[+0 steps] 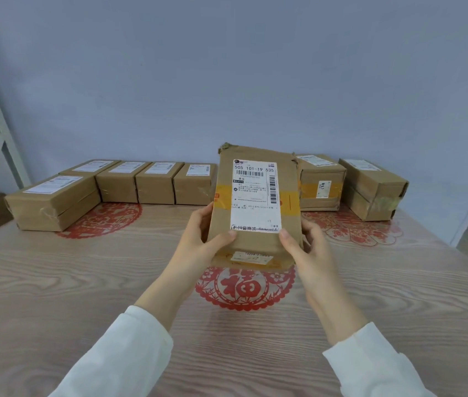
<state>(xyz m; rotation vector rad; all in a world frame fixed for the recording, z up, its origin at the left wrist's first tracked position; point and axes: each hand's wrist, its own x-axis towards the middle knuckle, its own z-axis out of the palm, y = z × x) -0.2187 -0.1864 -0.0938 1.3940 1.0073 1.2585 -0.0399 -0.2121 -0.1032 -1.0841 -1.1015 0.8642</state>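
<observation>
Holding a brown cardboard parcel with white label (255,196) above the middle of the wooden desk (55,282), gripped at its near end by left hand (202,234) and right hand (306,247). Probably checking the label; next, laying it flat into the far row of brown boxes (155,184).

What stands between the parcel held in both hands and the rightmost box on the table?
In the head view, one yellow-taped cardboard box stands there, beside the parcel.
</observation>
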